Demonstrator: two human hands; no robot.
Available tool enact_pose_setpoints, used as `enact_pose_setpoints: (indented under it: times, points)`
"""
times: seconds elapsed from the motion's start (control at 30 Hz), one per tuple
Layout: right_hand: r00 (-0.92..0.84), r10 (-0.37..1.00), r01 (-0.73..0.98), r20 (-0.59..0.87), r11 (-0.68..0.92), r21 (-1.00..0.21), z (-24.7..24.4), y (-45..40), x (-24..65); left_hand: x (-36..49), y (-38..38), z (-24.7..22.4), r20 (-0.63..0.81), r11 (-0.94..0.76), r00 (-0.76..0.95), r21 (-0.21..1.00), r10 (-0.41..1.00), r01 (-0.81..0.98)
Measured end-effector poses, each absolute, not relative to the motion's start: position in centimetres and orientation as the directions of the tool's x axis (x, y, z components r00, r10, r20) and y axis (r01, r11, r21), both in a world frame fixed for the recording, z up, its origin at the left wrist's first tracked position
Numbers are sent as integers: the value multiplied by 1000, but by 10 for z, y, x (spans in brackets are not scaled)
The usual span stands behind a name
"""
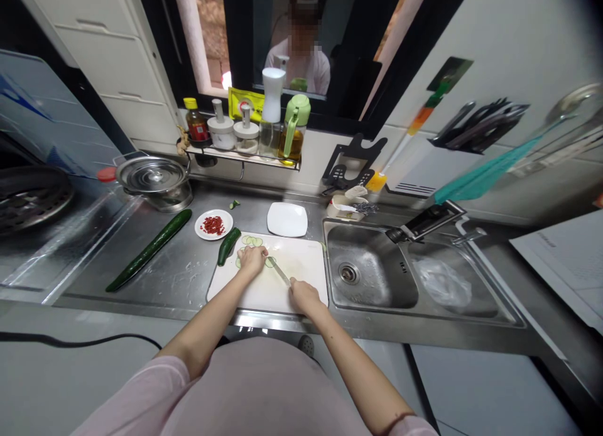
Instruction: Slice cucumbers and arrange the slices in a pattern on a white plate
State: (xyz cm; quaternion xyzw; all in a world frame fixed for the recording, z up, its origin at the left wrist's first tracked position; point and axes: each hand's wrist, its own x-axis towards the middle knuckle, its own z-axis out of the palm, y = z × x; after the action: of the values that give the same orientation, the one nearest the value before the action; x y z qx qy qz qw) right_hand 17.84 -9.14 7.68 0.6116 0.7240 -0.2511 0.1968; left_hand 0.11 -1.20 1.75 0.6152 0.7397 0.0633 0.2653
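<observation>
A white cutting board point(282, 298) lies on the counter before me. Above its middle, my right hand point(304, 294) is closed round the handle of a knife point(281, 272), whose blade points up and left toward my other hand. The fingers of my left hand point(253, 260) are bent and pressed onto cucumber slices, which they partly cover. By the blade's tip lies a thin cucumber slice point(270, 262). More cucumber slices point(252, 240) overlap at the board's top left. A cut piece of cucumber point(228, 246) rests at the board's left edge.
Left of the board are a whole cucumber point(151, 250), a plate of chopped red pieces point(213, 225) and a lidded steel pot point(160, 183). Behind it sits a white square plate point(287, 220). A sink point(372, 266) is at the right; bottles fill a rack point(245, 156).
</observation>
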Motion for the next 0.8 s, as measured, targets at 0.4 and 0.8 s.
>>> enact_pose_setpoints:
  times: [0.4, 0.8]
  points:
    - [-175, 791, 984, -586, 127, -122, 71, -90, 178, 1, -11, 13, -311, 234, -107, 408, 944, 882]
    - [-182, 787, 983, -590, 134, -124, 71, -99, 190, 1, -11, 14, -311, 239, -111, 413, 944, 879]
